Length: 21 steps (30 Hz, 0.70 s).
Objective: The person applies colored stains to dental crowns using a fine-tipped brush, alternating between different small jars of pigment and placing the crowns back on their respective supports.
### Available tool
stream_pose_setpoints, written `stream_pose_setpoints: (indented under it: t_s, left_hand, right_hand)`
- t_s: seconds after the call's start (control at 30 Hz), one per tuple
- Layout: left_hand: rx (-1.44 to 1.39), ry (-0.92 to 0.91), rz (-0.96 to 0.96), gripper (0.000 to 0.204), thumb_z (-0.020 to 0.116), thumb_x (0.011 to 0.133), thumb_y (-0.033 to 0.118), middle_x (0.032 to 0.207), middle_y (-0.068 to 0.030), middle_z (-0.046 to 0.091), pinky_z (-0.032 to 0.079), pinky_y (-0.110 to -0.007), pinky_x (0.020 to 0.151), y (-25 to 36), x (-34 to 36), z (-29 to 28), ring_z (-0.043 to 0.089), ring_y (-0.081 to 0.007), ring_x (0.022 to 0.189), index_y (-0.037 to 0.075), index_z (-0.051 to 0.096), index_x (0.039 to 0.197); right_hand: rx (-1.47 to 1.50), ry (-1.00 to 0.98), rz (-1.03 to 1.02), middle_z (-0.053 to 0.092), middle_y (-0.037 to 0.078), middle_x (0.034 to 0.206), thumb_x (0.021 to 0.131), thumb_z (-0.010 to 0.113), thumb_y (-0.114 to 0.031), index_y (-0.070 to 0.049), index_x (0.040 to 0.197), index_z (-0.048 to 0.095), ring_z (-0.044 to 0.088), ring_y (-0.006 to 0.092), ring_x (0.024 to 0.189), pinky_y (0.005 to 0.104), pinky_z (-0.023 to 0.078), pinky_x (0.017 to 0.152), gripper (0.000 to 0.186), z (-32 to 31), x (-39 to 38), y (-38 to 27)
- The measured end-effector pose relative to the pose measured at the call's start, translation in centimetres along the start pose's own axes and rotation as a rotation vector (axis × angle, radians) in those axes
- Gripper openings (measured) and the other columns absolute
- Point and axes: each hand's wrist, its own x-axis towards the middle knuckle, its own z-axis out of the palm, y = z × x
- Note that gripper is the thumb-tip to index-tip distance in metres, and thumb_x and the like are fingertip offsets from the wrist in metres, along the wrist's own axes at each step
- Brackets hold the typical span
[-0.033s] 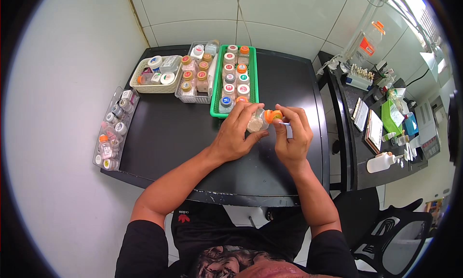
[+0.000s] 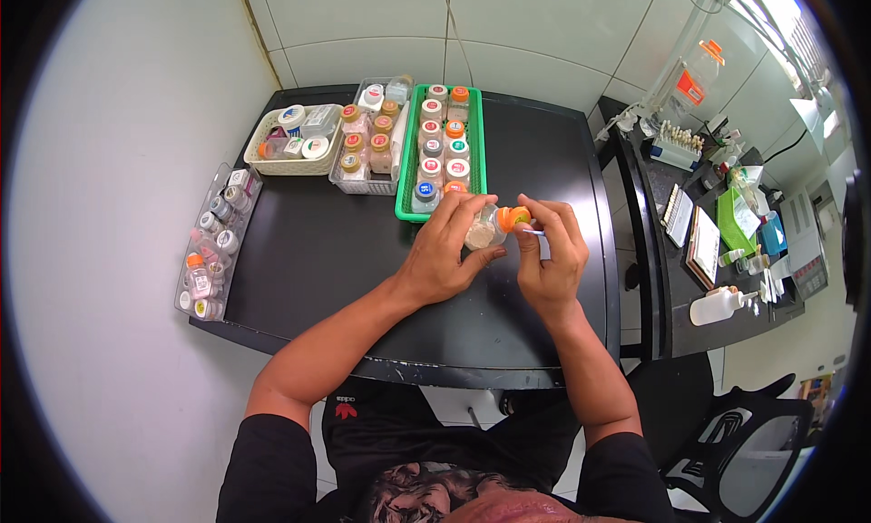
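Note:
My left hand is wrapped round a small clear jar with pinkish-beige powder inside, tipped on its side over the black table. Its orange cap points to the right and bears a greenish-yellow label. My right hand is closed beside the cap, with thumb and forefinger pinching a thin whitish stick whose kind I cannot make out. Just beyond my left hand is a green basket with rows of similar jars, among them a blue-capped one at the near end.
Left of the green basket stand a clear bin of gold-capped jars and a cream basket. A long clear tray of small containers lies at the left edge. A side desk at right carries a white squeeze bottle and a green tray.

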Motion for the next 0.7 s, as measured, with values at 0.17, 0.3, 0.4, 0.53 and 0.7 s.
stream_pose_setpoints:
  t_s: [0.17,0.3,0.4,0.53,0.7]
  left_hand:
    - [-0.016,-0.016,-0.006,0.069,0.088,0.097,0.030,0.134,-0.0215,0.062,0.054,-0.048,0.106,0.85,0.20,-0.02,0.066,-0.0403,0.122,-0.002,0.057,0.151]
    - [-0.010,-0.008,-0.006,0.068,0.087,0.098,0.030,0.133,-0.0217,0.062,0.054,-0.048,0.105,0.73,0.15,0.03,0.066,-0.0406,0.121,-0.002,0.057,0.151]
    - [-0.028,-0.001,-0.015,0.067,0.088,0.097,0.026,0.133,-0.0210,0.061,0.054,-0.047,0.105,0.72,0.03,0.08,0.066,-0.0397,0.123,-0.001,0.058,0.151]
    - [-0.014,0.003,0.005,0.067,0.087,0.098,0.026,0.133,-0.0219,0.061,0.054,-0.048,0.105,0.92,-0.05,0.11,0.065,-0.0400,0.122,-0.003,0.057,0.150]
    - [0.024,0.026,0.005,0.067,0.087,0.098,0.026,0.134,-0.0222,0.060,0.054,-0.048,0.105,1.03,-0.49,0.18,0.066,-0.0420,0.123,-0.003,0.057,0.150]
  right_hand:
    - [0.034,0.002,0.051,0.075,0.013,0.110,0.098,0.083,-0.012,-0.001,0.127,0.079,0.071,0.0280,0.093,0.0391,0.056,0.080,0.032,-0.61,0.32,-0.59]
    - [-0.051,-0.039,-0.060,0.076,0.013,0.111,0.093,0.087,-0.013,-0.002,0.128,0.080,0.071,0.0277,0.093,0.0396,0.054,0.082,0.037,-0.77,0.44,-0.71]
    - [-0.051,-0.039,-0.080,0.078,0.012,0.110,0.087,0.091,-0.012,-0.003,0.128,0.080,0.072,0.0274,0.094,0.0401,0.053,0.084,0.043,-0.59,0.27,-0.55]
    - [-0.040,-0.045,-0.071,0.079,0.011,0.109,0.084,0.091,-0.008,-0.004,0.127,0.081,0.073,0.0275,0.094,0.0398,0.053,0.084,0.045,-0.68,0.10,-0.55]
    - [-0.003,-0.062,-0.051,0.081,0.011,0.106,0.084,0.089,-0.003,-0.003,0.125,0.082,0.074,0.0272,0.091,0.0392,0.053,0.083,0.042,-0.65,0.24,-0.87]
